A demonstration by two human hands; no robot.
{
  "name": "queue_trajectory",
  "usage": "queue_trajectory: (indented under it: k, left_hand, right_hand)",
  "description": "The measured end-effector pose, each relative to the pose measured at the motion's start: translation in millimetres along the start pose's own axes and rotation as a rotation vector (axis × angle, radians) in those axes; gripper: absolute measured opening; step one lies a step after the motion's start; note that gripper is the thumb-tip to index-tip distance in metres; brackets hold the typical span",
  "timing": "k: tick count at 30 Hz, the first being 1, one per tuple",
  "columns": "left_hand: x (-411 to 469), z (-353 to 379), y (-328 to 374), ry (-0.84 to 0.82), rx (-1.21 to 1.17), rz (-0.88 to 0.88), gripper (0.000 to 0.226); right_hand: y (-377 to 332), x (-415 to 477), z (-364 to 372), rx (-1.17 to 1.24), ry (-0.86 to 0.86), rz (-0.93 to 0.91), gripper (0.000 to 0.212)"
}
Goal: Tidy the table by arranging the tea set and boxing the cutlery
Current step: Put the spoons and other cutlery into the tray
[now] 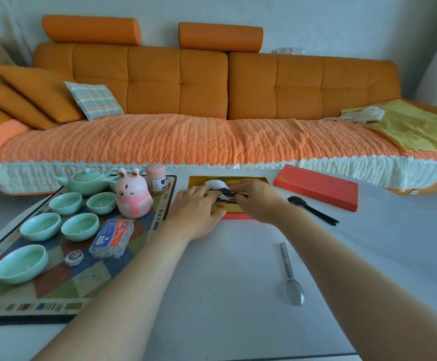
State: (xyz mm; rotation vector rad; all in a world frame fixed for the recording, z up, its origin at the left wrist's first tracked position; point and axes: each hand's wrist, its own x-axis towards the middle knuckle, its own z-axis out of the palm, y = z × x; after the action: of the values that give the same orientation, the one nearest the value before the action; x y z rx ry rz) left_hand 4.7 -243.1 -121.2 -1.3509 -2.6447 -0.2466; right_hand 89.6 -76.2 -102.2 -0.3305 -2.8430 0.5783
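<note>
Both hands meet over the open gold-lined box (199, 180), which sits on the white table (225, 282) at 12 o'clock from the viewer. The left hand (195, 208) lies palm-down on the box's near-left corner, thumb touching its front edge. The right hand (257, 200) pinches a dark utensil (222, 191) over the box interior, fingers closed narrowly on it (the utensil type cannot be told). A white spoon bowl (216, 183) shows inside the box.

The red lid (318, 187) lies at 1 o'clock, apart from the box. A black spoon (311, 208) rests just in front of the lid. A metal spoon (291, 276) lies at 3 o'clock of the forearms.

At 10 o'clock, a patterned mat (56, 290) carries the green teapot (87, 178) and five green cups (40, 226).
</note>
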Motion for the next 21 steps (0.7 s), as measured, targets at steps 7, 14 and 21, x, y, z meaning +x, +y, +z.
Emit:
queue_trajectory:
  k: [7,14,21]
  left_hand:
    - [3.8,-2.4,37.4,0.068,-0.039,0.048,0.057]
    - [7.9,3.8,84.5,0.127,-0.140,0.192,0.048]
    - [9.9,11.1,115.4,0.183,-0.188,0.277,0.042]
  right_hand:
    - [32.4,-32.3,-24.8,-0.044,0.291,0.077,0.040]
    - [83.1,-72.8,-39.6,-0.347,0.104,0.395,0.035]
    - [97.2,-88.8,-39.5,-0.345,0.075,0.475,0.021]
